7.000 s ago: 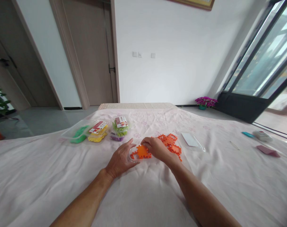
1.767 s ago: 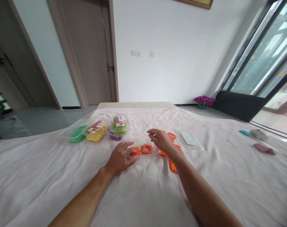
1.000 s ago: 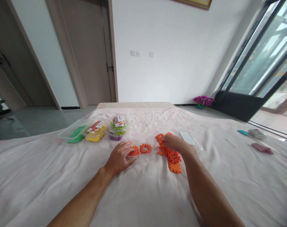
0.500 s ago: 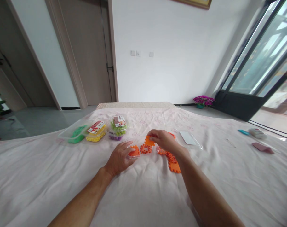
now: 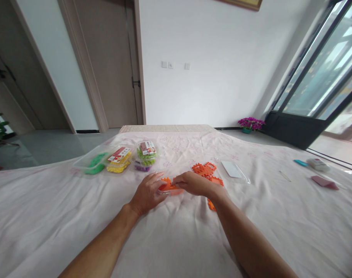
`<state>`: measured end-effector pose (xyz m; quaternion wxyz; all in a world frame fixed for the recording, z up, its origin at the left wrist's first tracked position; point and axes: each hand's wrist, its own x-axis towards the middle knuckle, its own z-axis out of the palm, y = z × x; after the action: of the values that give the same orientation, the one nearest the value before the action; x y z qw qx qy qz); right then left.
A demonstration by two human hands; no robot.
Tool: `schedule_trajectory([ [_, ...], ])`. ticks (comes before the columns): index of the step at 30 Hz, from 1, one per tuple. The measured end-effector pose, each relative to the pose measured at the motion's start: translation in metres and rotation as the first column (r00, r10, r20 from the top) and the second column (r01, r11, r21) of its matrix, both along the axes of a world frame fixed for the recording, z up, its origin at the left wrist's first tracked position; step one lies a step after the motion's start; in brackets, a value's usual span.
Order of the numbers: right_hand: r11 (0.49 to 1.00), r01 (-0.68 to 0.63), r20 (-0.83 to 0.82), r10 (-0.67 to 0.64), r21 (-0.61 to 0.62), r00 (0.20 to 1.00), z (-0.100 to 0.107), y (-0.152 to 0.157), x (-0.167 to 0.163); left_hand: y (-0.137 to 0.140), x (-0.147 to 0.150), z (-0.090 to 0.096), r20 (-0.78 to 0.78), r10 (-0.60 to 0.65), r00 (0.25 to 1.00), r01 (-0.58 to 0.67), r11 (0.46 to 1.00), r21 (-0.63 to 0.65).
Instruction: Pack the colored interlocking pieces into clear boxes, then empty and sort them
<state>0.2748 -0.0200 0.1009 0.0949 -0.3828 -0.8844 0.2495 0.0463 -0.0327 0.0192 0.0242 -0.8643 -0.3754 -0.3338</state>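
Observation:
My left hand [image 5: 147,195] grips the left end of a clear plastic box [image 5: 170,193], its thumb over an orange notched puzzle piece [image 5: 165,185] lying inside. Over the box's right part, my right hand [image 5: 194,183] is closed in a pinch on another orange puzzle piece [image 5: 173,187], largely covered by the fingers. Several loose orange puzzle pieces [image 5: 203,169] lie on the cloth beyond and beside the right wrist. One of them, a solid orange piece [image 5: 211,205], is partly hidden by that forearm.
Clear boxes with green pieces [image 5: 97,163], yellow pieces [image 5: 118,166] and lime pieces [image 5: 147,157] over purple ones stand at the left. A clear lid [image 5: 242,175] with a white card [image 5: 231,169] lies at the right. Farther right are a blue item [image 5: 300,163] and a pink cloth [image 5: 324,182].
My right hand has moved left and down, bringing the orange puzzle piece into the clear box. Loose pieces it had covered now show. My left hand stays in place.

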Motion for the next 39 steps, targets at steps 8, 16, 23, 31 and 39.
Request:
schedule_trajectory([
  [8,0.897,0.384,-0.020,-0.389,0.218,0.921,0.024,0.009,0.037,0.001,0.000,-0.003,-0.009,0.029,1.000,-0.028,0.999,0.014],
  [16,0.874,0.455,0.324,-0.486,0.170,0.812,0.012,0.021,0.070,0.001,0.000,-0.002,0.010,0.045,0.999,-0.045,0.999,-0.020],
  [23,0.928,0.326,0.476,-0.373,0.180,0.797,-0.009,0.024,0.055,0.001,0.000,-0.002,0.019,0.038,0.999,-0.038,0.999,-0.015],
  [31,0.740,0.579,0.156,-0.652,0.341,0.742,0.014,0.021,0.054,0.002,-0.001,-0.004,-0.008,0.052,0.999,-0.052,0.998,-0.046],
  [39,0.870,0.442,-0.274,-0.380,0.220,0.884,0.005,0.020,0.030,0.002,0.000,-0.005,-0.010,0.030,0.999,-0.030,1.000,-0.007],
])
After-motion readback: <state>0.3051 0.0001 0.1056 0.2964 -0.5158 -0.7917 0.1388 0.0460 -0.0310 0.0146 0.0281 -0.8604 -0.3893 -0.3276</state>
